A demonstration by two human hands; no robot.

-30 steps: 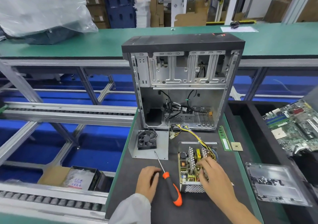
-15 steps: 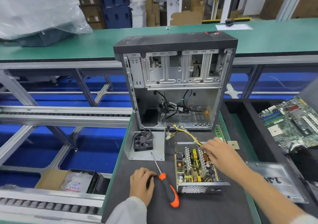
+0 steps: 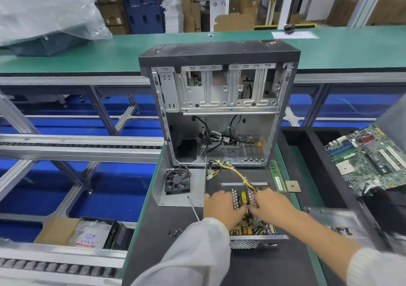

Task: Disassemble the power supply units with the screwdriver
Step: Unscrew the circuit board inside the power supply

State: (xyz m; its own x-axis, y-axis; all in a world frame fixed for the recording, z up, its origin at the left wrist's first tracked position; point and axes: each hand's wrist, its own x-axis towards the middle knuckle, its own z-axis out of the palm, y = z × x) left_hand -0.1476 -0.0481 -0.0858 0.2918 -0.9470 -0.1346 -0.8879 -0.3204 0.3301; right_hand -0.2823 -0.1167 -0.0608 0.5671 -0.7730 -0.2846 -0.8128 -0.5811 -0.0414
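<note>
Two hands on one opened power supply

Both the left hand point(image 3: 222, 208) and right hand point(image 3: 272, 204) reach into the power supply point(image 3: 252, 230) on the worktop point(image 3: 263, 268), fingers curled among its parts; whether they grip anything I cannot tell. One screwdriver point(image 3: 193, 207) lies just left of the fingers, one fan point(image 3: 177, 181) beyond it. No writing is readable on the unit.

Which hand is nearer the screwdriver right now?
Left. The left hand rests on the power supply board just right of the screwdriver shaft; the right hand is farther right, across the board.
</note>
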